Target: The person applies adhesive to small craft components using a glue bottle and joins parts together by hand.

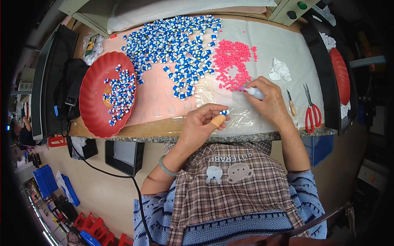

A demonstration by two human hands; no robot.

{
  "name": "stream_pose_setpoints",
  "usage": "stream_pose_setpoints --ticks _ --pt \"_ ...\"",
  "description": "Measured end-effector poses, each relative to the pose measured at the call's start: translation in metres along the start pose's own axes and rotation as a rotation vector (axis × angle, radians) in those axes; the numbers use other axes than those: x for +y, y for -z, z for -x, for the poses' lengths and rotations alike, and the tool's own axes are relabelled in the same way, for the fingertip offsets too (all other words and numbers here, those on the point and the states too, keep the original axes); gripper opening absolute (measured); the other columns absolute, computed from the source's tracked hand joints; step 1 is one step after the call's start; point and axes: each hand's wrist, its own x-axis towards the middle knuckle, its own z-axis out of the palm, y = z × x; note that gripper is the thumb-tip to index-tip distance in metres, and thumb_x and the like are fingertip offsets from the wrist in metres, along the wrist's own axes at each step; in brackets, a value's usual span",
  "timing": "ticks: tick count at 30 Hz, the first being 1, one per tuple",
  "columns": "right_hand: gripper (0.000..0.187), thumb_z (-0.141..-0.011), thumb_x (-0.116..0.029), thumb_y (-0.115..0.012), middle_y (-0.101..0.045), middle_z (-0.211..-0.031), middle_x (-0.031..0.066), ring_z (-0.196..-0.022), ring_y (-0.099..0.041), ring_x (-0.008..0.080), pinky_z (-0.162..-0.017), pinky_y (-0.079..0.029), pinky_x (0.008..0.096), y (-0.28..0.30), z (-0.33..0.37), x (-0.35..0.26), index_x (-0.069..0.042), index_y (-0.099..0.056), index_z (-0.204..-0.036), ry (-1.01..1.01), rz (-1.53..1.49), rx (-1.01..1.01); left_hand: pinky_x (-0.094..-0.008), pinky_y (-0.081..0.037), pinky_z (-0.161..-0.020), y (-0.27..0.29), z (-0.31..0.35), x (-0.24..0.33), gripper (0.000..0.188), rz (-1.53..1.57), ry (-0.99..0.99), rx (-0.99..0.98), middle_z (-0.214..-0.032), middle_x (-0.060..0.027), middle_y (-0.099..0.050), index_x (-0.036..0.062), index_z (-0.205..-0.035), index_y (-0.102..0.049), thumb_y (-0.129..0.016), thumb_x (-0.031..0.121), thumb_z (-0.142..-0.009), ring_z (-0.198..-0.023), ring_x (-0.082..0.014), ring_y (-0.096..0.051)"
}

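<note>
My left hand [198,124] pinches a small blue-and-white piece [224,112] between thumb and forefinger, just above the front of the table. A tan finger cot covers the thumb. In my right hand [269,101] is a small squeeze bottle [257,94] with a narrow nozzle. Its tip points left, at the near edge of a scatter of small pink pieces [232,53]; whether it touches one I cannot tell. Beyond my left hand spreads a large heap of blue-and-white pieces [164,43] with yellow bits on them.
At the left stands a red scalloped bowl [92,117] with finished-looking pieces showing pink. Crumpled white tissue [280,70], a wooden-handled knife [292,102] and red-handled scissors [313,117] lie at the right. Dark trays flank the table, and a black cable [106,175] hangs off its left front.
</note>
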Motion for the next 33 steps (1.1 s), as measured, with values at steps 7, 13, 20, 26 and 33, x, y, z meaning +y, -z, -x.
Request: stream_pose_setpoints --ticks 7,13,20,26,33 --pt "0.023 -0.070 0.002 -0.072 -0.062 -0.084 0.0112 -0.078 -0.065 0.0285 -0.068 -0.050 0.0337 -0.007 -0.001 -0.005 -0.001 -0.064 -0.092 0.040 0.150 0.022 -0.0230 -0.052 -0.071 0.000 0.000 -0.001 0.024 0.013 0.000 -0.012 -0.097 -0.0102 -0.069 0.0002 -0.116 -0.061 -0.060 0.002 -0.092 -0.079 -0.0095 -0.062" --pt "0.021 -0.071 0.002 -0.068 -0.062 -0.084 0.0121 -0.076 -0.064 0.0287 -0.067 -0.050 0.0317 -0.002 -0.004 -0.004 0.001 -0.062 -0.091 0.009 0.081 -0.015 -0.0228 -0.053 -0.071 0.000 0.000 -0.001 0.023 0.011 -0.011 -0.015 -0.096 -0.0097 -0.069 -0.0003 -0.116 -0.060 -0.060 0.004 -0.093 -0.079 -0.0093 -0.062" --pt "0.006 -0.083 -0.002 -0.066 -0.062 -0.073 0.0037 -0.062 -0.059 0.0108 -0.057 -0.047 0.0248 0.002 0.005 -0.003 -0.002 -0.060 -0.083 -0.320 -0.400 -0.089 -0.0232 -0.052 -0.071 -0.001 0.000 0.000 0.024 -0.005 -0.003 -0.011 -0.097 -0.0098 -0.069 0.0001 -0.116 -0.061 -0.059 0.002 -0.093 -0.079 -0.0093 -0.062" --pt "0.005 -0.085 0.001 -0.064 -0.063 -0.074 0.0044 -0.063 -0.059 0.0092 -0.058 -0.050 0.0232 0.001 0.007 -0.006 0.001 -0.065 -0.090 -0.445 -0.821 -0.157 -0.0233 -0.052 -0.071 -0.003 0.002 0.001 0.023 -0.010 -0.002 -0.002 -0.095 -0.0100 -0.069 0.0002 -0.116 -0.061 -0.059 0.003 -0.093 -0.079 -0.0094 -0.062" --pt "0.008 -0.086 0.002 -0.064 -0.068 -0.085 0.0124 -0.073 -0.068 0.0177 -0.065 -0.056 0.0264 0.000 0.011 -0.009 0.004 -0.064 -0.094 -0.462 -1.012 -0.167 -0.0235 -0.052 -0.071 -0.003 0.000 0.001 0.024 -0.002 0.014 0.013 -0.095 -0.0108 -0.069 0.0002 -0.116 -0.061 -0.060 0.004 -0.093 -0.079 -0.0101 -0.063"
